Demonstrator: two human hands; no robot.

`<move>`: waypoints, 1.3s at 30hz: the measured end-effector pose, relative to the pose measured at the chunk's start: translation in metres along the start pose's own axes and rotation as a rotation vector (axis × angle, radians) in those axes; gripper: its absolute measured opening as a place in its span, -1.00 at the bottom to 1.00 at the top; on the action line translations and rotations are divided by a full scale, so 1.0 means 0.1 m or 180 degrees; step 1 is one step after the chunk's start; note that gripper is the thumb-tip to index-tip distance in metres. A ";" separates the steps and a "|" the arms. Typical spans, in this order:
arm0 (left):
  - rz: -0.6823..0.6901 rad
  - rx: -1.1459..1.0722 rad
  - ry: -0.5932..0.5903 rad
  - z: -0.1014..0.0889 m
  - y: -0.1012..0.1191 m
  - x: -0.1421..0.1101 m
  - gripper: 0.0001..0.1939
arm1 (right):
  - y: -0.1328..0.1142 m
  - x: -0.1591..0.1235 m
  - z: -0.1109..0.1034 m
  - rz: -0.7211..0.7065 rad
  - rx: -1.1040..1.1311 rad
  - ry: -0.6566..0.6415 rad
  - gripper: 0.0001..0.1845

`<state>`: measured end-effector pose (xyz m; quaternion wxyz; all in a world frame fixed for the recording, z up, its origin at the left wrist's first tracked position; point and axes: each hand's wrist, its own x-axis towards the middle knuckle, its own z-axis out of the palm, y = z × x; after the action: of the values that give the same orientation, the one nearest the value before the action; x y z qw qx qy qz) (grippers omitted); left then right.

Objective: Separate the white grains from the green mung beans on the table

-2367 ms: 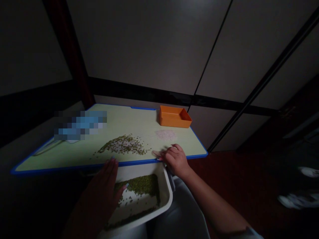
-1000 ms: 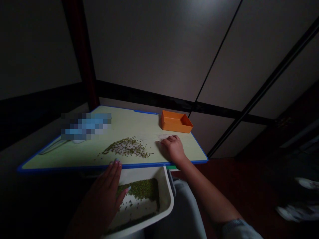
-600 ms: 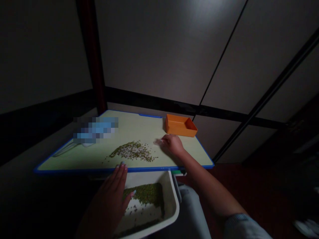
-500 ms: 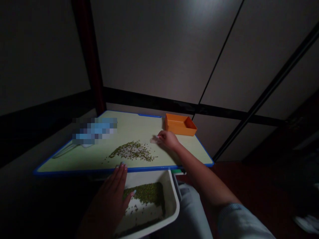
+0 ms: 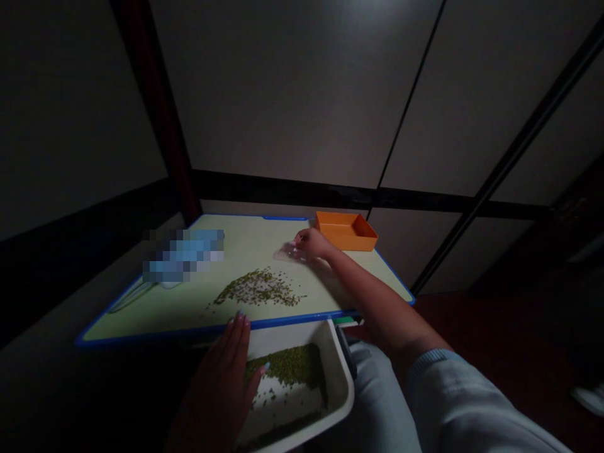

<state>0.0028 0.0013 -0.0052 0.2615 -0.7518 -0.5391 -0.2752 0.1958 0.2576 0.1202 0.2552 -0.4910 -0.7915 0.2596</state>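
My left hand (image 5: 231, 374) lies along the left rim of a white tray (image 5: 343, 374) on my lap, fingers stretched outside, thumb inside, holding it just under the table edge. Green beans (image 5: 292, 360) lie heaped at the tray's far end. My right hand (image 5: 310, 244) reaches across the pale green table (image 5: 198, 299), cupped, fingertips down behind a small pile of pale grains (image 5: 284, 254). A loose heap of green beans mixed with pale grains (image 5: 257, 289) lies mid-table, between the two hands.
An orange box (image 5: 348, 229) stands at the table's far right corner, just beyond my right hand. A blurred blue object (image 5: 184, 255) sits at far left, with a pale utensil (image 5: 136, 292) beside it. The table has a blue edge; dark floor lies to the right.
My right hand went from the table's near edge onto the pale grains and has been pushing them away and leftward. My left hand stayed on the tray. The view shifted.
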 end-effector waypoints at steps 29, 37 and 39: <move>-0.0096 0.0165 -0.0126 -0.02 0.03 -0.01 -0.20 | 0.37 -0.46 -0.14 0.0268 -0.1233 0.0537 -0.72; -0.0517 0.0042 -0.0651 -0.15 0.14 -0.01 -0.18 | -0.08 -0.09 0.24 -0.0863 0.0236 0.0068 -0.62; -0.0529 0.0040 -0.0671 -0.16 0.15 -0.02 -0.18 | -0.33 0.05 0.41 -0.1238 0.0333 -0.0153 -0.61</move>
<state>0.0147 -0.0148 0.0033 0.1844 -0.7277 -0.6257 -0.2120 0.1451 0.2429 0.1129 0.3068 -0.3086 -0.8627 0.2578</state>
